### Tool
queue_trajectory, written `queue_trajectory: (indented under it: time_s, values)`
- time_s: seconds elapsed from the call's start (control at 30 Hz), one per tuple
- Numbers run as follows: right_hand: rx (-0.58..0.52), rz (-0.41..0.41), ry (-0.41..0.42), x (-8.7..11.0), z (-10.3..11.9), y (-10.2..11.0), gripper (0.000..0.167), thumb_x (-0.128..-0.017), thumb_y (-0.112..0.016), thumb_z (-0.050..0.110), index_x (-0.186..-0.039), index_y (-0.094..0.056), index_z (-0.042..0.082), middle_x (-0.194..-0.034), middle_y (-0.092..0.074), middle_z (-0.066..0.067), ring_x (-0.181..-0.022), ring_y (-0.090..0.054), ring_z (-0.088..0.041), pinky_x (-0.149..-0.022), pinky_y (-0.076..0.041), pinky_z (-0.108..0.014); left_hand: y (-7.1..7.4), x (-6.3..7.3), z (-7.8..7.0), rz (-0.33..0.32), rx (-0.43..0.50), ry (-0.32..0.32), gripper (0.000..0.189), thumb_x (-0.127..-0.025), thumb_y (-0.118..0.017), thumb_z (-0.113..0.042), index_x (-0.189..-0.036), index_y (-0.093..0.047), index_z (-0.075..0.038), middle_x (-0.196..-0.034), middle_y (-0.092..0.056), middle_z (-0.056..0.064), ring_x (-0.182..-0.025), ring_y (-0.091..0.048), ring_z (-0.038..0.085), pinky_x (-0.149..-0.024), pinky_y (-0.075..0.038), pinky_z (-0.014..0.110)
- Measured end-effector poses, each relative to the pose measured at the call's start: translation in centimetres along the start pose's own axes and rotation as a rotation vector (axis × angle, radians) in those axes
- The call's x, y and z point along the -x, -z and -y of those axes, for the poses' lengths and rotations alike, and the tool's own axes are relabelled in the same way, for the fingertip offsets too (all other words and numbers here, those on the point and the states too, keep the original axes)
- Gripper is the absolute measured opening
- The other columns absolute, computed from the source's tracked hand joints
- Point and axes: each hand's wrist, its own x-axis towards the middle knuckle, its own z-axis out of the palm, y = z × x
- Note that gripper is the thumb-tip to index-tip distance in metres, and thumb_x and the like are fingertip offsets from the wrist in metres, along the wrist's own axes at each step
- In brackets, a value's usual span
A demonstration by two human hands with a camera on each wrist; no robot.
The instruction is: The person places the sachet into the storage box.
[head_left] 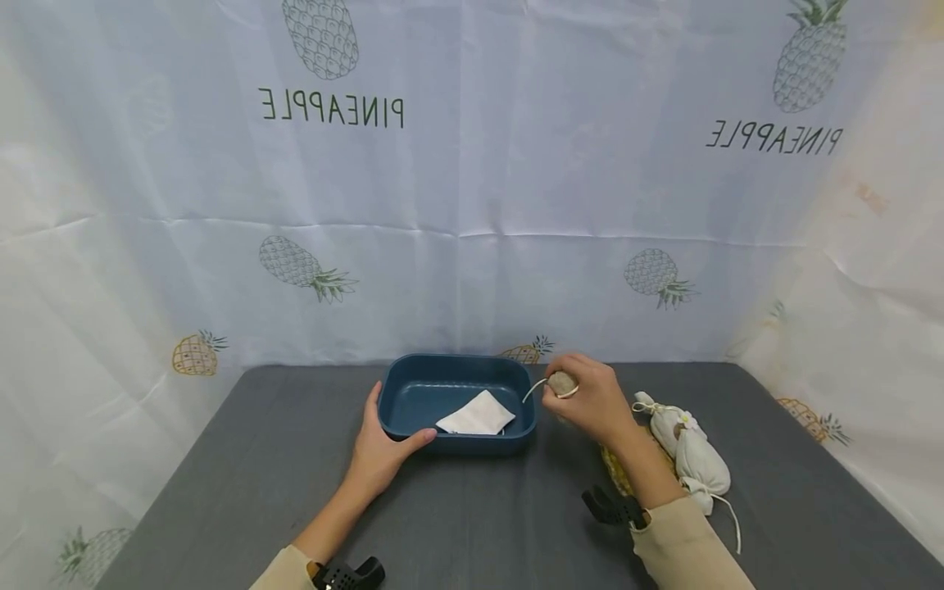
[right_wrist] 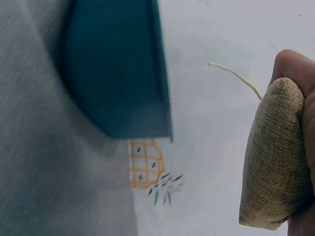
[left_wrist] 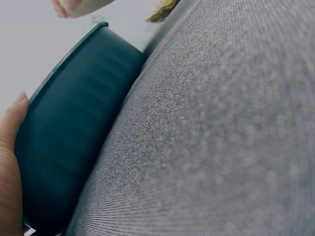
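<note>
A dark blue rectangular bin (head_left: 457, 443) stands on the grey table at its far side. My left hand (head_left: 379, 455) holds its near left corner, thumb along the front rim and fingers on the left wall. Inside the bin lies a folded white cloth-like piece (head_left: 475, 414). Just past the bin's right wall, my right hand (head_left: 593, 401) grips a small tan burlap pouch (right_wrist: 273, 157). A pale cord (right_wrist: 236, 76) sticks out from the pouch, pointing toward the bin in the head view. The right fingers partly hide the pouch.
Right of my right forearm lie white drawstring pouches (head_left: 701, 467) with loose cords. A gold-yellow pouch (head_left: 615, 471) shows partly behind that forearm. A white curtain (head_left: 457, 188) printed with pineapples hangs behind the grey table (head_left: 472, 516) and along both sides.
</note>
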Motion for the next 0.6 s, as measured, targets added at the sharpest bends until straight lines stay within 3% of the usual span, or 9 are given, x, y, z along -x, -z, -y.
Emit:
queue_trajectory:
  time_s: [0.33,0.6]
  values:
    - [-0.099,0.071,0.047,-3.4,2.0,-2.4,0.015,-0.08,-0.076,0.009,-0.094,-0.072,0.011,-0.1,-0.071,-0.007,-0.073,-0.06,-0.015,-0.058,-0.05,-0.025,0.1,-0.1,0.1,-0.009,-0.011,0.003,0.121,-0.078,-0.085,-0.046,-0.164,-0.006,-0.016,-0.169,-0.016,0.019,-0.153,-0.025,0.044,-0.116,-0.028,0.069]
    - [-0.06,0.172,0.016,-4.8,2.1,-5.7,0.012,-0.082,-0.074,0.013,-0.094,-0.072,0.012,-0.098,-0.069,-0.007,-0.075,-0.057,-0.015,-0.059,-0.048,-0.026,-0.1,-0.1,0.1,-0.017,0.009,0.001,0.121,-0.077,-0.087,-0.045,-0.164,-0.008,-0.016,-0.169,-0.018,0.017,-0.153,-0.026,0.041,-0.118,-0.027,0.067]
